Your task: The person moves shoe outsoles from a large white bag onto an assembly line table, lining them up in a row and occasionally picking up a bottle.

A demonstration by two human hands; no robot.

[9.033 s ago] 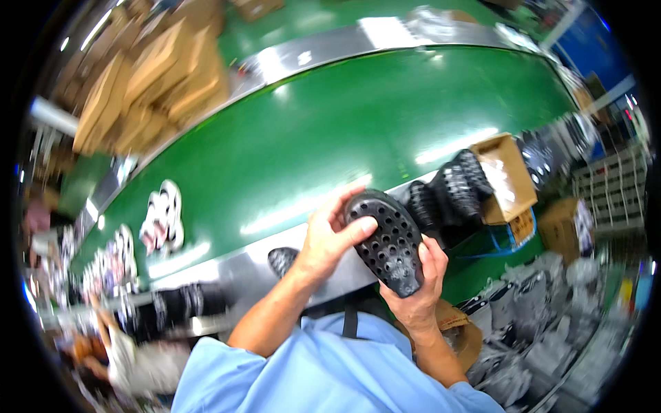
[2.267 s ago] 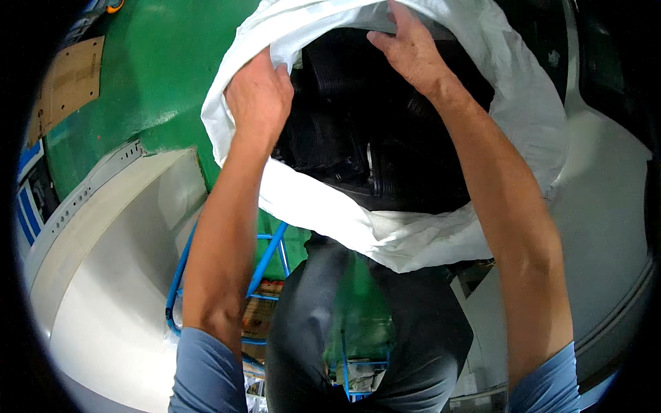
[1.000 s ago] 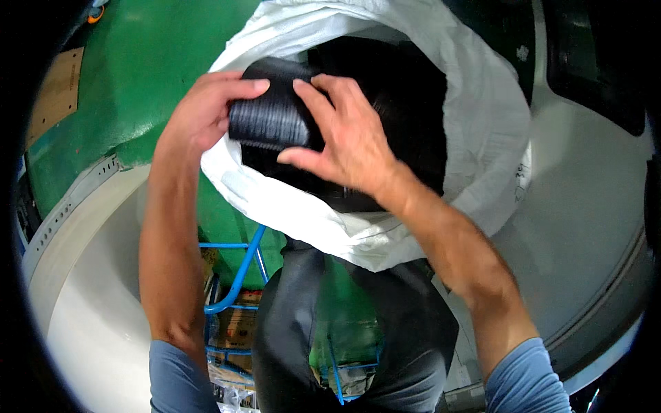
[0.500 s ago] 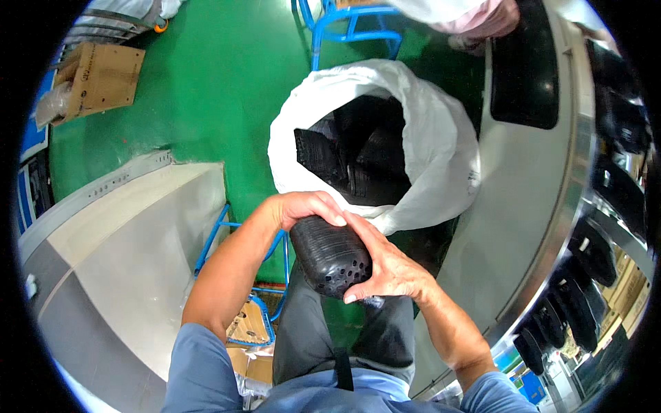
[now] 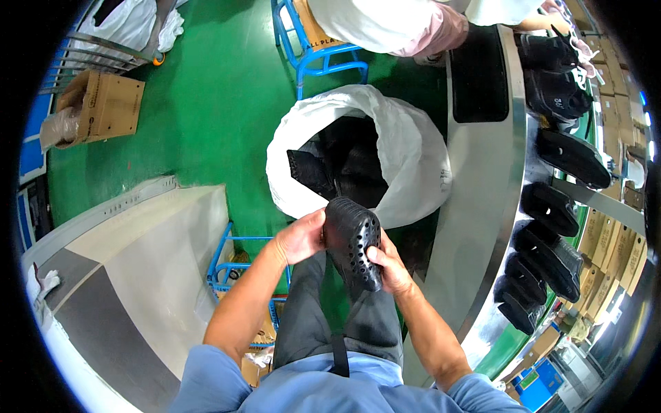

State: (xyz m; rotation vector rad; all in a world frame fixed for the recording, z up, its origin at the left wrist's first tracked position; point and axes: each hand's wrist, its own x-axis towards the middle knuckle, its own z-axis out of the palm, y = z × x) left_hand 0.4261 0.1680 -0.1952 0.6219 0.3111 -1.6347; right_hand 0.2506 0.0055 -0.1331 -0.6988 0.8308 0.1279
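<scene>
Above my knees I hold a black ribbed plastic shell (image 5: 342,230) with a band of round holes along one side. It is tilted, with its holed side facing right. My left hand (image 5: 301,237) grips its left edge with the fingertips. My right hand (image 5: 391,263) is closed round the right side, the thumb pressed on the holes. Just beyond stands a white sack (image 5: 416,158) with its mouth rolled open. Several similar black ribbed pieces (image 5: 313,171) lie inside it.
At right runs a conveyor line (image 5: 482,206) carrying several black shoes (image 5: 551,206). Another person in white (image 5: 372,24) is at the far side, beside a blue-framed stool (image 5: 323,62). A beige panel (image 5: 165,241) stands at left, a cardboard box (image 5: 117,103) beyond it.
The black shell has been turned, so its holed side now faces right instead of toward me. My left hand has moved from its top to its left edge. The view has swung to the right.
</scene>
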